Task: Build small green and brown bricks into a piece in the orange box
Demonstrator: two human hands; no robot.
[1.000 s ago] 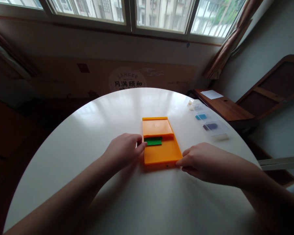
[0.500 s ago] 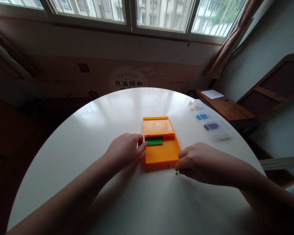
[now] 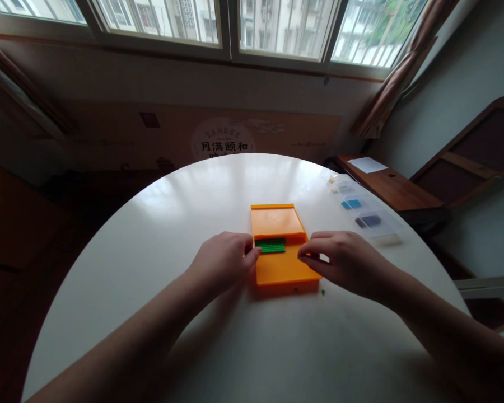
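Observation:
An orange plastic tray [image 3: 285,274] lies on the white table, with a raised flat panel across its far half. Just in front of that panel, toward the left wall, sits a green block of small studs in rows [image 3: 271,245]. My left hand [image 3: 227,254] grips the tray's left edge, its thumb at the block's near left corner. Over the right part of the tray, my right hand [image 3: 340,252] has thumb and forefinger pinched together; what is between them is too small to make out. A tiny green piece [image 3: 323,291] rests on the table by the tray's near right corner.
Another tiny dark piece [image 3: 295,289] lies at the tray's front edge. A clear compartment box [image 3: 376,223] with blue, dark and pale pieces is at the table's right edge. Beyond it stands a wooden desk [image 3: 407,190] with a white sheet [image 3: 367,164].
My right hand has risen from the table near the tray's front right corner to above the tray. My left hand keeps its hold on the left edge. The whole view has shifted slightly.

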